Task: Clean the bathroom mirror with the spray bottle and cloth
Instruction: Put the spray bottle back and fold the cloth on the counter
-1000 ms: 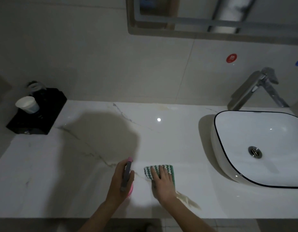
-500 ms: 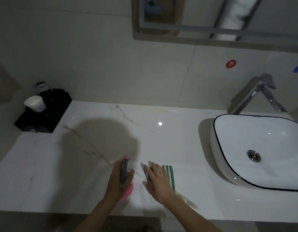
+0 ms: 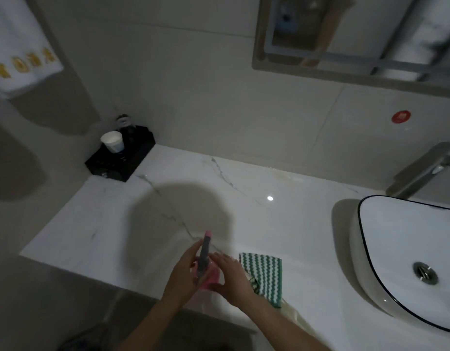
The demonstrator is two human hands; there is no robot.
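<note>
A pink spray bottle (image 3: 210, 274) with a grey trigger head stands near the front edge of the white marble counter (image 3: 282, 224). My left hand (image 3: 184, 271) is wrapped around it from the left. My right hand (image 3: 230, 277) grips its right side. A green-and-white zigzag cloth (image 3: 265, 273) lies flat on the counter just right of my right hand, no longer under it. The mirror (image 3: 358, 36) hangs on the wall at the upper right, only its lower part in view.
A white basin (image 3: 406, 252) with a black rim sits at the right, a chrome tap (image 3: 421, 171) behind it. A black tray (image 3: 120, 158) with a paper cup stands at the back left. A white towel (image 3: 19, 46) hangs at the upper left.
My right hand left the cloth and moved left onto the spray bottle. My view swung to the left and up, showing the towel.
</note>
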